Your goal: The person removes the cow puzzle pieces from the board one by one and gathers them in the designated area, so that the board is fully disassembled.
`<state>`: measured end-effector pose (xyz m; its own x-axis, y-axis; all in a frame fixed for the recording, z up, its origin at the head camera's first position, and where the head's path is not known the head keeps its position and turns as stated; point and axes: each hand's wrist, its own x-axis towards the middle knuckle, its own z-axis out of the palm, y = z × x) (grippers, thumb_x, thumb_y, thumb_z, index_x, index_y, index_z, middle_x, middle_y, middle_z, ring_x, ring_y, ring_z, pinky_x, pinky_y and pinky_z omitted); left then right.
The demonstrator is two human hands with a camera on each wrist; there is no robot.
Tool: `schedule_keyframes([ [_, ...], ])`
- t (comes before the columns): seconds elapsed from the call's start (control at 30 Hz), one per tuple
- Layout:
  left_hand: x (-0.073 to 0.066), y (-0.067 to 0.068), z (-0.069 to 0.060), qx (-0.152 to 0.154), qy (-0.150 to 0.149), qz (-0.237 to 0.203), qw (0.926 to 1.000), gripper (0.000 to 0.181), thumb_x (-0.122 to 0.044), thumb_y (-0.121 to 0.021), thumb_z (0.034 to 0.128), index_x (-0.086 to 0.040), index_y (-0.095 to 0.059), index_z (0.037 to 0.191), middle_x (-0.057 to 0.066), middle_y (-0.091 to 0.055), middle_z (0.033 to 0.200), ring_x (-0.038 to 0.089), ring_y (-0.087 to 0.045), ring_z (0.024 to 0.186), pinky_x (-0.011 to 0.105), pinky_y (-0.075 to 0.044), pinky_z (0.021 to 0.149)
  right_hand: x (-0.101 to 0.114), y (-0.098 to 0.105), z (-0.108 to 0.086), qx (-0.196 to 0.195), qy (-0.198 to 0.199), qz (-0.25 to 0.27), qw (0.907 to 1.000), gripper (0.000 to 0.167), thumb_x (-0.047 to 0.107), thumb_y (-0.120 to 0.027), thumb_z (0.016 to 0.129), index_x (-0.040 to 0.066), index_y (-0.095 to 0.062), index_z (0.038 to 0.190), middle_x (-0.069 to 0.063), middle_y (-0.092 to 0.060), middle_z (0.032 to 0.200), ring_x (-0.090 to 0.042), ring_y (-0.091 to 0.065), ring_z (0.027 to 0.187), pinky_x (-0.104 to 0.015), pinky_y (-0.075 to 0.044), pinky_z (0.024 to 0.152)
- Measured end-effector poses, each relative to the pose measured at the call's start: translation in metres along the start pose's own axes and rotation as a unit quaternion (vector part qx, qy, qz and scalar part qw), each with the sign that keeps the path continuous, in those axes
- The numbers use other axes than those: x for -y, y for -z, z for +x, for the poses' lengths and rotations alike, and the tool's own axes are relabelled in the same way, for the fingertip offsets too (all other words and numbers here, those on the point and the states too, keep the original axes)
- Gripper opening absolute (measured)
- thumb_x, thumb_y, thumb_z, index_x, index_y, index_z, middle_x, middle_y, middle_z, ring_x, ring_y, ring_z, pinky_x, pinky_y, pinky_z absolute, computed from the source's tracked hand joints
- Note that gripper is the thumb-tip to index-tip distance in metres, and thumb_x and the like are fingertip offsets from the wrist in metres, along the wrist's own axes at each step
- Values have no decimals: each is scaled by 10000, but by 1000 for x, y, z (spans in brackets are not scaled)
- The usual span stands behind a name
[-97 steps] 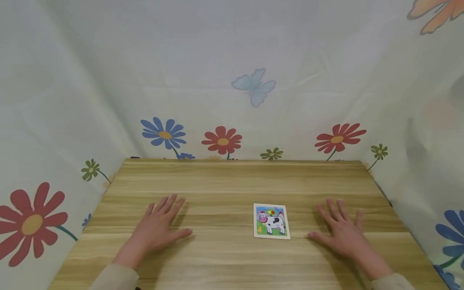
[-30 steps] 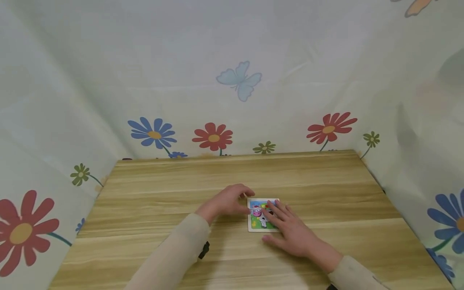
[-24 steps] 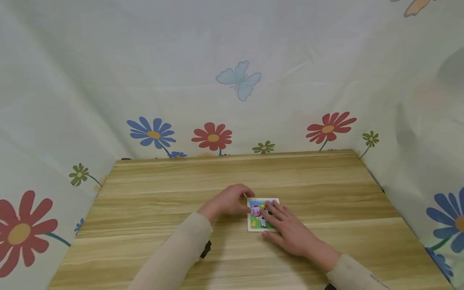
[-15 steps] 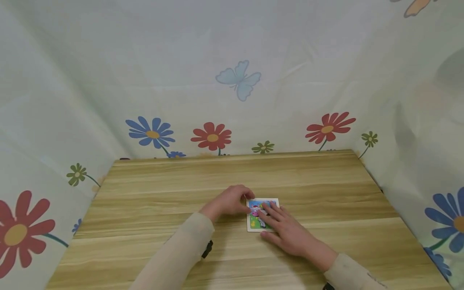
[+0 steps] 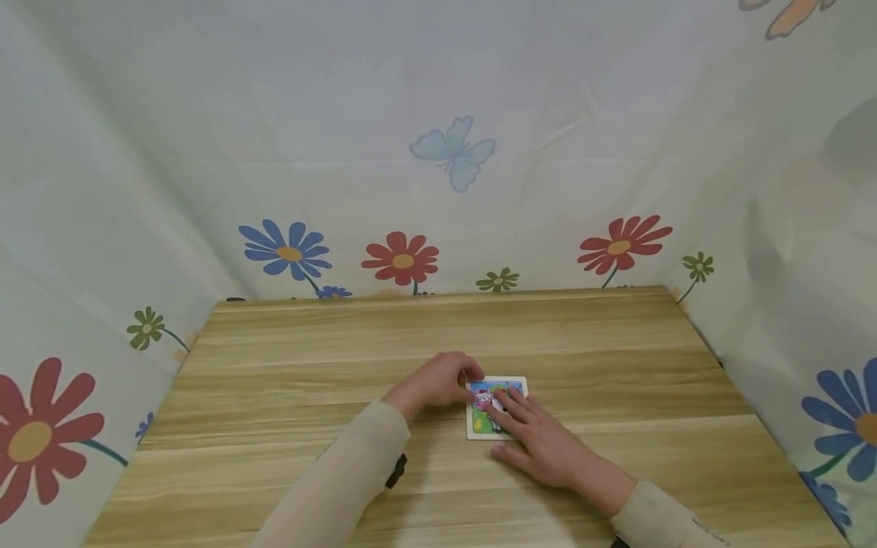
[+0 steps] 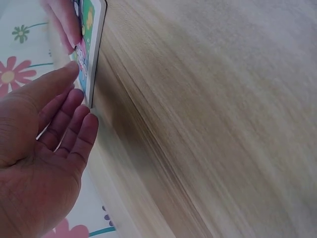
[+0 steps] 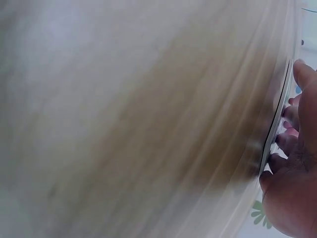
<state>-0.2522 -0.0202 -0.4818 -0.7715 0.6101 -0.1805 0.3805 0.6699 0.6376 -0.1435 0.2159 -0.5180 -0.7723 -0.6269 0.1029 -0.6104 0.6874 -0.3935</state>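
A small flat picture board (image 5: pixel 479 425) with a cartoon cow and a pale border lies on the wooden table. At its upper left corner is my left hand (image 5: pixel 440 380), fingers bent and thumb at the left edge. The left wrist view shows this hand (image 6: pixel 44 129) with thumb and fingertips about the board's edge (image 6: pixel 96 49). My right hand (image 5: pixel 548 449) rests extended fingers on the picture, hiding part of the cow; its thumb lies near the lower edge. In the right wrist view the board (image 7: pixel 275 121) appears edge-on beside the right hand (image 7: pixel 292 183).
The wood-grain table (image 5: pixel 308 342) surrounds the board. Behind and beside it hangs a pale cloth (image 5: pixel 329 114) printed with flowers and a butterfly. Dark straps (image 5: pixel 397 472) show at the wrists.
Both hands have come in from the table's sides to the board. During the last second the right fingers have slid slightly left over the picture; the left hand has barely moved.
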Motion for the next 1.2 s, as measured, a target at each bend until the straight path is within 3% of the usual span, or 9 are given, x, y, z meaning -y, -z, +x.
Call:
schedule_keyframes([
  [0.23,4,-6,3,-151,-209,60,9996,274,-130,-828,938,-91,-740,1194,14,-682,1092,150,-579,915,325,-512,893,-2,-1,0,58,-16,-24,10000,680,448,-607,1070,101,-418,1624,-200,-324,1691,-445,-256,1565,-636,-260,1214],
  [1.2,2,-13,5,-310,-259,385,9984,192,-124,-802,960,-109,-723,1134,5,-655,1058,142,-599,982,354,-507,974,0,2,2,226,-113,-51,9997,763,531,-644,1027,127,-413,1632,-181,-296,1709,-420,-252,1574,-623,-282,1210],
])
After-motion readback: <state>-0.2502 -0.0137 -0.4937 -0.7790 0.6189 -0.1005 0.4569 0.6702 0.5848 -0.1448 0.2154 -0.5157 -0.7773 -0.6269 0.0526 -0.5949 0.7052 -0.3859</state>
